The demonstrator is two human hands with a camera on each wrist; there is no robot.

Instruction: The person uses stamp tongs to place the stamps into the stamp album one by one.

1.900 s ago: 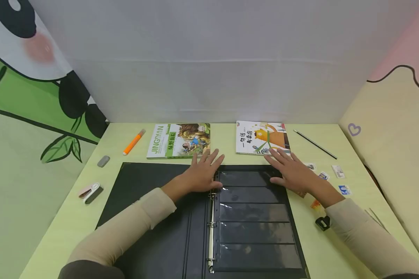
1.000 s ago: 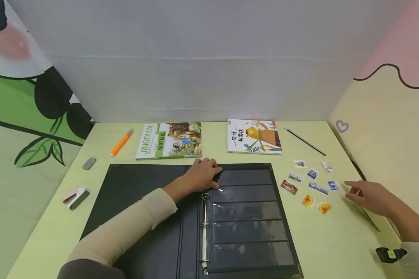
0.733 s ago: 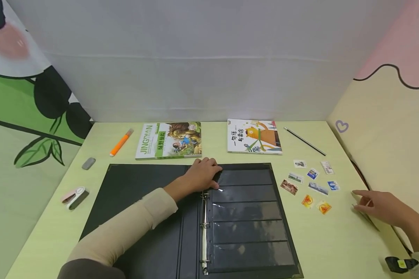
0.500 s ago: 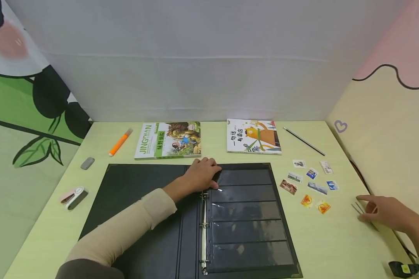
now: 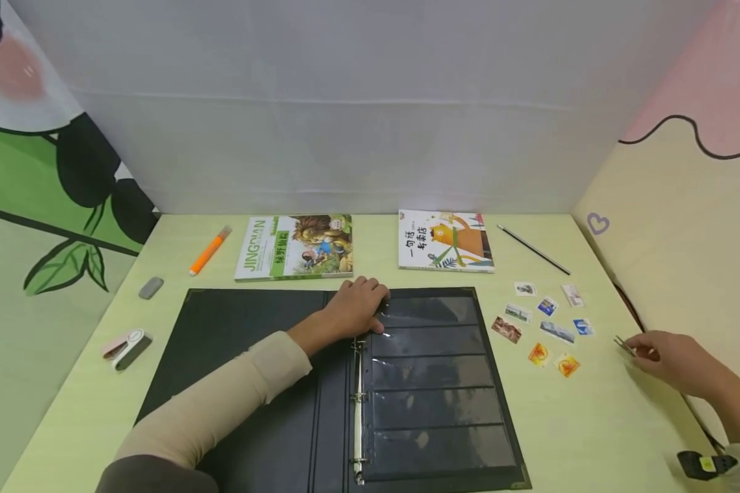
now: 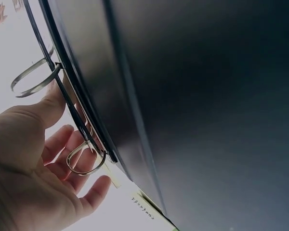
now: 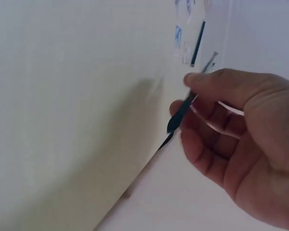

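Observation:
In the head view a black ring binder (image 5: pixel 253 329) lies spread out, with clear pocket pages (image 5: pixel 438 373) on its right side. My left hand (image 5: pixel 354 308) rests at the top of the pages beside the metal rings (image 5: pixel 359 397); the left wrist view has its fingers (image 6: pixel 58 144) loosely bent near two rings. Over the table's right side, my right hand (image 5: pixel 675 359) pinches a pair of tweezers (image 5: pixel 624 346) between thumb and fingers. Their tips point toward several small stamps (image 5: pixel 556 332). The tweezers' dark rear end (image 7: pixel 178 118) shows in the right wrist view.
Two picture books, a green-white one (image 5: pixel 294 248) and a white one (image 5: pixel 446 241), lie along the back. A thin dark rod (image 5: pixel 533 249) is at back right. On the left are an orange marker (image 5: pixel 210 251), a grey eraser (image 5: pixel 151 287) and a stapler (image 5: pixel 127 349).
My right hand left the binder, reached to the right side of the table and picked up the tweezers. My left hand stayed at the binder's top, its fingers now more bent.

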